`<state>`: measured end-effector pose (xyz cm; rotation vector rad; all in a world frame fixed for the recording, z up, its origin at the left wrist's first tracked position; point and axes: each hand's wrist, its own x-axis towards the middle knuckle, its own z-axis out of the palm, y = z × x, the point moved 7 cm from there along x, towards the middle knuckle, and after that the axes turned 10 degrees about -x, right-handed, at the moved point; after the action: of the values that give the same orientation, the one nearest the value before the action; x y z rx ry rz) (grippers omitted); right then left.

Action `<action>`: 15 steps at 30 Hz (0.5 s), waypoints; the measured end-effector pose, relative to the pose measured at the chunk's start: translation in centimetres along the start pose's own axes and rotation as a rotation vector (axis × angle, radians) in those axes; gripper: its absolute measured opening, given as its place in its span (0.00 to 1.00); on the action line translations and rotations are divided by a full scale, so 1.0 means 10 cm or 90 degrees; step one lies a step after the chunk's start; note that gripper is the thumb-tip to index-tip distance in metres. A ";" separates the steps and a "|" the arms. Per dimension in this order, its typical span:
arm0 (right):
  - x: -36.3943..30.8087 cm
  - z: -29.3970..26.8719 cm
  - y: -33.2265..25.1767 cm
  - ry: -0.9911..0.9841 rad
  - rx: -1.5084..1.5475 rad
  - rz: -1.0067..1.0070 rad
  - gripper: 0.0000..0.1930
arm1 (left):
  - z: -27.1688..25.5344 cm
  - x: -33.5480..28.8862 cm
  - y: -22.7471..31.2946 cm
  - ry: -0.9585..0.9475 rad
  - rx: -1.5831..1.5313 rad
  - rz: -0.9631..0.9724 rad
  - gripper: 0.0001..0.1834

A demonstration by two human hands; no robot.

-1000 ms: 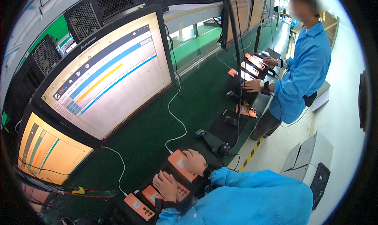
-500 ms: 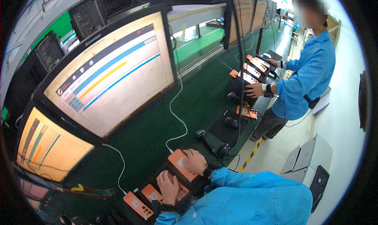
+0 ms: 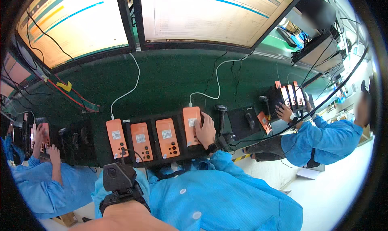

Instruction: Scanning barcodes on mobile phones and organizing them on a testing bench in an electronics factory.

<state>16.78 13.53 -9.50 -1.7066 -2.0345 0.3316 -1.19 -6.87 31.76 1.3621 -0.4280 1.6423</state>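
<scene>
Co-worker (image 3: 52, 190) in blue was at the far left, one hand (image 3: 38, 136) on an orange phone (image 3: 46, 133). Next along, a yellow tag (image 3: 64, 86) showed below the left monitor (image 3: 89, 25). The person's left hand (image 3: 121, 218) came up close at the lower edge, its fingers out of sight; I couldn't tell how it was set.

Beyond it, four more orange phones lay back up in a row on a black mat (image 3: 154, 138) on the green counter (image 3: 161, 81). The first phone (image 3: 117, 141) had a white cable (image 3: 138, 75) at its top end; the second phone (image 3: 140, 144) and third phone (image 3: 167, 139) sat apart beside it. The right hand (image 3: 206, 132) lay over the right side of the last phone (image 3: 189, 128), also cabled, thumb across its back; whether it gripped, I couldn't tell.

Then came a scanner (image 3: 221, 118) and a mouse (image 3: 249, 120). At far right, another blue-clad worker (image 3: 327, 144) reached toward more phones (image 3: 292, 94).
</scene>
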 end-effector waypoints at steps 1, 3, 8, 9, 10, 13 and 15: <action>0.03 -0.02 -0.01 0.005 -0.006 -0.001 0.25 | -0.01 0.01 0.00 0.004 -0.011 0.002 0.06; 0.02 -0.02 -0.01 0.004 -0.007 0.004 0.25 | -0.02 0.01 0.00 0.011 -0.036 0.006 0.06; 0.02 -0.04 0.01 0.001 -0.004 0.016 0.26 | -0.06 0.01 -0.02 0.030 -0.087 0.005 0.06; 0.02 -0.03 0.01 -0.002 -0.003 0.014 0.26 | -0.07 0.00 -0.02 0.033 -0.098 0.002 0.06; 0.01 -0.03 0.00 -0.006 -0.002 0.011 0.26 | -0.08 0.00 -0.02 0.036 -0.107 0.006 0.06; 0.03 -0.03 0.03 -0.009 -0.003 0.029 0.26 | -0.13 -0.01 -0.02 0.057 -0.137 0.007 0.06; 0.01 -0.05 0.02 -0.032 0.013 0.035 0.26 | -0.11 -0.01 0.02 0.060 -0.150 0.015 0.07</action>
<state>17.14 13.62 -9.16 -1.7607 -2.0144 0.4158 -1.99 -6.15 31.36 1.1052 -0.5650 1.6121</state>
